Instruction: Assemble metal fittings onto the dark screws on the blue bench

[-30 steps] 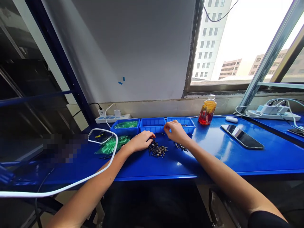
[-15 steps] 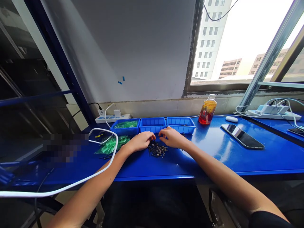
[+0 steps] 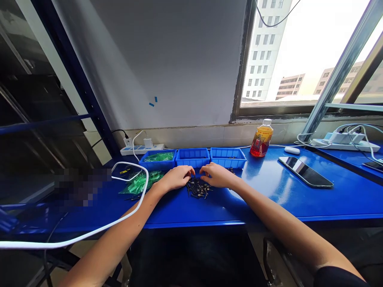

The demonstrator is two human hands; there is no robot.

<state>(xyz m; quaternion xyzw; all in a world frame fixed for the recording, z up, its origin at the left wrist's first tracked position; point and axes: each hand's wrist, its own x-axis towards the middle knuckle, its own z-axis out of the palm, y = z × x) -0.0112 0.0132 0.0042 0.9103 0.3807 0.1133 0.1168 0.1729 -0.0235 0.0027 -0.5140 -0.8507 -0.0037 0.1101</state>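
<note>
A heap of small dark, screw-like metal parts (image 3: 198,189) lies on the blue table (image 3: 191,213) between and just in front of my hands. My left hand (image 3: 178,177) is over the left side of the heap, its fingers curled and the thumb near the index finger. Facing it from the right, my right hand (image 3: 218,175) has its fingers bent together in a pinch at the heap's upper edge. Anything between the fingertips of either hand is too small or hidden to make out. More dark pieces show behind my right hand.
Three blue bins stand in a row behind my hands: a left bin (image 3: 145,163) with a green bag, a middle bin (image 3: 193,162) and a right bin (image 3: 229,163). Green bags (image 3: 139,183), a white cable (image 3: 104,228), a drink bottle (image 3: 261,139) and a phone (image 3: 305,172) are around.
My right hand has dipped slightly towards the heap. The left hand has barely shifted, with its fingers still curled, and the bins and bags stay in place.
</note>
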